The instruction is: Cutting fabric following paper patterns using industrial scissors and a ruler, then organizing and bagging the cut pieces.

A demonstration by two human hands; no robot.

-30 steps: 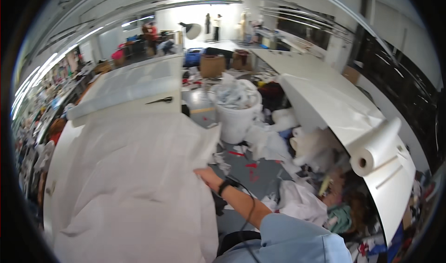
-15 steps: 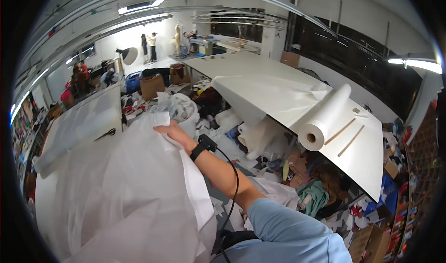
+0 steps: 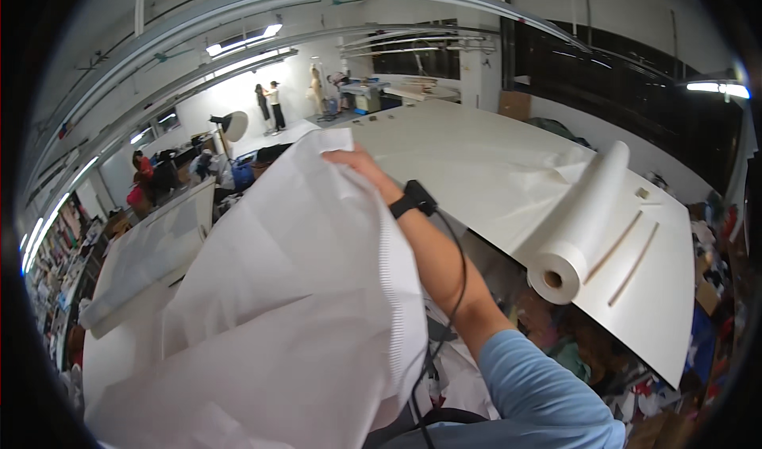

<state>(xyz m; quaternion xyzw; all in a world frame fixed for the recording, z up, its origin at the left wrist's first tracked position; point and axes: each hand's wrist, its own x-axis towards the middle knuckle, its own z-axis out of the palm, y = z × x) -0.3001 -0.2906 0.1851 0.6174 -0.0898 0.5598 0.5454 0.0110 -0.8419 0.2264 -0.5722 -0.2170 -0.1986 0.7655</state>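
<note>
Right hand (image 3: 359, 163) grips white sheet (image 3: 286, 266) by edge; roll (image 3: 587, 219) reaches table (image 3: 468, 151) edge.

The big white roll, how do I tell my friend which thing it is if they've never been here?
Find the big white table beyond the person's right hand. On its right part, the white roll lies just left of two thin brown sticks. It's the fat tube with a round brown hole in its near end, unlike the skinny sticks.
</note>
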